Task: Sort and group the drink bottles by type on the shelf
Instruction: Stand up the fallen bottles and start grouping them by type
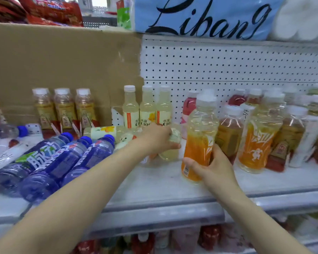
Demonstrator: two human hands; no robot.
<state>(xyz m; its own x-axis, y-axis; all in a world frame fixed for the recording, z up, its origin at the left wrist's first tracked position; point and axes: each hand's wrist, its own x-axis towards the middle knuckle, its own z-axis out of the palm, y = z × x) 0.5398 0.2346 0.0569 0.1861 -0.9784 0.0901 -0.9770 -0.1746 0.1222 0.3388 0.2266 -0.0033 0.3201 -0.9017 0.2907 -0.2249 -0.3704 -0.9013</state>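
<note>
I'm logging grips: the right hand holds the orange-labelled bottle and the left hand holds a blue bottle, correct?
Not quite. In the head view the left hand grips a pale yellow bottle, not a blue one. The right hand does hold the orange-labelled bottle.

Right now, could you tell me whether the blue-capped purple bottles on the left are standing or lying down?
Lying down: the three blue-capped purple bottles rest on their sides on the white shelf, caps pointing toward the back.

You have open shelf point(154, 182) surface at the front centre. The lying blue bottles point(63, 162) block your left side; upright orange bottle point(257, 143) and tea bottles point(229, 131) crowd the right; lemon bottles point(147, 109) line the back.
</note>
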